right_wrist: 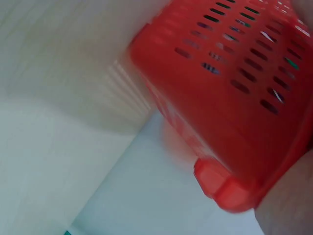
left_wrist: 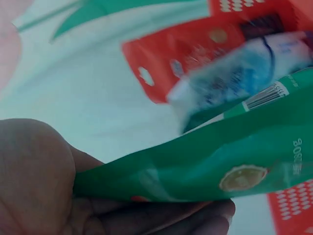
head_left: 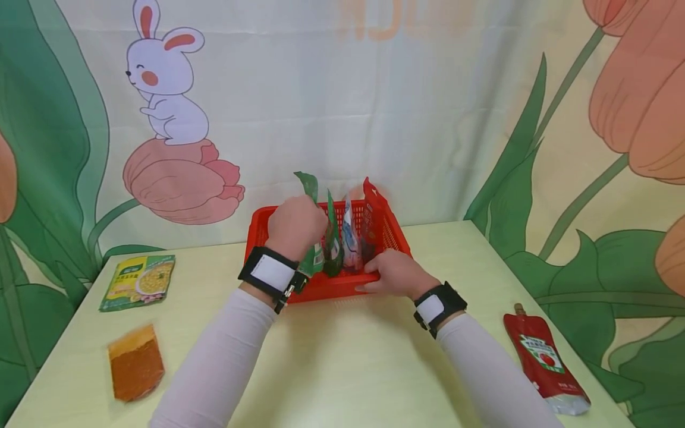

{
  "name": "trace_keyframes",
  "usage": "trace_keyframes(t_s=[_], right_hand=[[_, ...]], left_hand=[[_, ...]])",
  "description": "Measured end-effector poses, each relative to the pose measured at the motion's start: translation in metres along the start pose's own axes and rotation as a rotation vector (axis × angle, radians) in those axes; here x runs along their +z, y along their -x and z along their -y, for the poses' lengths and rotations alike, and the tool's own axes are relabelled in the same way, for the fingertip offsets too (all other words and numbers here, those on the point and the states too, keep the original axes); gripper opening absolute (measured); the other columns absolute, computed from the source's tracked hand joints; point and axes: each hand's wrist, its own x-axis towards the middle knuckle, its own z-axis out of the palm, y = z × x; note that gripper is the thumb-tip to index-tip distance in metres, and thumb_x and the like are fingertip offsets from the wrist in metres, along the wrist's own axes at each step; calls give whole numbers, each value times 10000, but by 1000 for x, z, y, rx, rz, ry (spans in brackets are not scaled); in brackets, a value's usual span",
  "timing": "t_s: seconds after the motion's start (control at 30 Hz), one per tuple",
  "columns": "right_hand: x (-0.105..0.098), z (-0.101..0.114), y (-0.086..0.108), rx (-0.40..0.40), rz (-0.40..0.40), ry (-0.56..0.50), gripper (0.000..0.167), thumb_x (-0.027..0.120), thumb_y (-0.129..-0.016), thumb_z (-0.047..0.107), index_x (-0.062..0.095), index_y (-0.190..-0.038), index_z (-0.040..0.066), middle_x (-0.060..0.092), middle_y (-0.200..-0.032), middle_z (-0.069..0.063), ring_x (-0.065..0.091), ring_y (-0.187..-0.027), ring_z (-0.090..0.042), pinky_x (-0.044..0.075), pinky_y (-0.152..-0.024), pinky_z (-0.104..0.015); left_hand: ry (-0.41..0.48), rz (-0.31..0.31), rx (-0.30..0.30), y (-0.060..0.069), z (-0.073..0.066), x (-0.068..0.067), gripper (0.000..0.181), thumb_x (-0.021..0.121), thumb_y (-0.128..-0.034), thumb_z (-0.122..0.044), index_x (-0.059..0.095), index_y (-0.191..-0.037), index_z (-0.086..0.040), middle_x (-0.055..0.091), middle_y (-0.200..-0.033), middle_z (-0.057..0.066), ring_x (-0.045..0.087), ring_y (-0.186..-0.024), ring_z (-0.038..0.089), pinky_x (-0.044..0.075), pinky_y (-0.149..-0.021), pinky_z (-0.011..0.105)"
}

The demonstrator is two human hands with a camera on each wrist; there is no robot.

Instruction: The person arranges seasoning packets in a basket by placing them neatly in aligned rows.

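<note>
A red basket (head_left: 321,291) stands at the table's back edge, with several upright packets inside. The left hand (head_left: 297,227) is over its left part and grips a green packet (left_wrist: 210,152), its thumb on one side and fingers on the other in the left wrist view. Beside that packet stand another green one (head_left: 333,241), a white-and-blue one (head_left: 350,238) and a red one (head_left: 373,223). The right hand (head_left: 398,273) holds the basket's front rim near the right corner; the right wrist view shows the basket's perforated side (right_wrist: 210,98) close up.
On the table's left lie a yellow-green packet (head_left: 139,282) and a clear packet with orange-brown contents (head_left: 136,364). A red spouted pouch (head_left: 543,356) lies near the right edge. A printed curtain (head_left: 348,107) hangs directly behind the table (head_left: 342,368).
</note>
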Motion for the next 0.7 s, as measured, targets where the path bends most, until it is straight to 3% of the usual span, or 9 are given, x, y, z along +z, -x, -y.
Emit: trace_keyframes(t_s=[0.1, 0.37, 0.53, 0.7], right_hand=[[2, 0, -1, -10, -7, 46, 138, 848, -848, 344, 787, -850, 220, 661, -694, 103, 584, -724, -117, 508, -714, -246], [3, 1, -3, -28, -12, 69, 134, 846, -853, 327, 793, -865, 205, 665, -695, 96, 574, -710, -116, 509, -713, -246], [2, -1, -2, -16, -23, 58, 128, 857, -842, 322, 793, -843, 211, 662, -680, 103, 579, -706, -122, 509, -708, -248], [4, -2, -3, -5, -7, 48, 127, 850, -848, 330, 808, -886, 217, 675, -707, 114, 586, -737, -121, 506, -721, -238]], left_hand=[[8, 34, -3, -18, 9, 4, 283, 578, -954, -202, 619, -707, -71, 519, -601, 66, 540, -525, 216, 414, -451, 282], [36, 24, 27, -56, 34, 25, 317, 515, -985, -136, 623, -699, -51, 530, -603, 61, 525, -546, 203, 387, -469, 267], [86, -21, 49, -67, 34, 35, 255, 547, -970, -91, 650, -751, -11, 561, -635, 84, 530, -550, 198, 402, -464, 244], [107, -83, 44, -70, 34, 44, 212, 579, -958, -71, 693, -802, 15, 647, -688, 132, 571, -579, 220, 430, -467, 255]])
